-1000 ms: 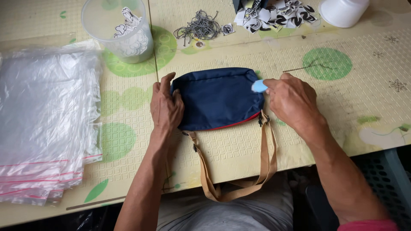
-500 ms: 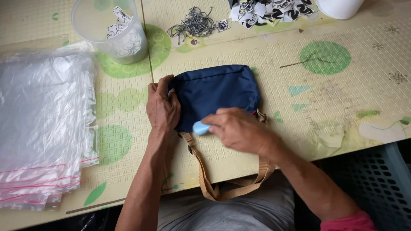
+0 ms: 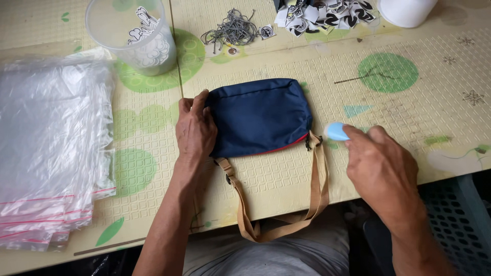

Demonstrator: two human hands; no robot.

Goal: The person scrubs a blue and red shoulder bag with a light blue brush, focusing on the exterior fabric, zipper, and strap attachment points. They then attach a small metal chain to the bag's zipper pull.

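While the left hand (image 3: 195, 130) lies flat with its fingers spread on the left end of the navy blue pouch bag (image 3: 259, 116), the right hand (image 3: 381, 171) sits just off the bag's right end, fingertips pinched on a small light blue object (image 3: 336, 131); what that object is I cannot tell. The bag lies between the two hands on the patterned table (image 3: 409, 107), its long axis running from one hand to the other, slightly tilted so the end by the right hand sits a little farther from the person. Its fabric is plain and smooth, rounded at the corners, with a thin red line showing along the near edge toward the right hand. A tan webbing strap (image 3: 286, 204) is fixed at both near corners and hangs in a loop over the table edge toward the person's lap. The blue object is just beside the strap's buckle at the corner nearest the right hand, not touching the fabric.

Beyond the left hand stands a clear plastic tub (image 3: 134, 36) holding black-and-white tags. To the outside of that hand lies a stack of clear plastic bags (image 3: 48, 143) with red seal strips. Beyond the bag is a tangle of small metal hooks (image 3: 231, 30), and farther on, more printed tags (image 3: 322, 13) in a heap.
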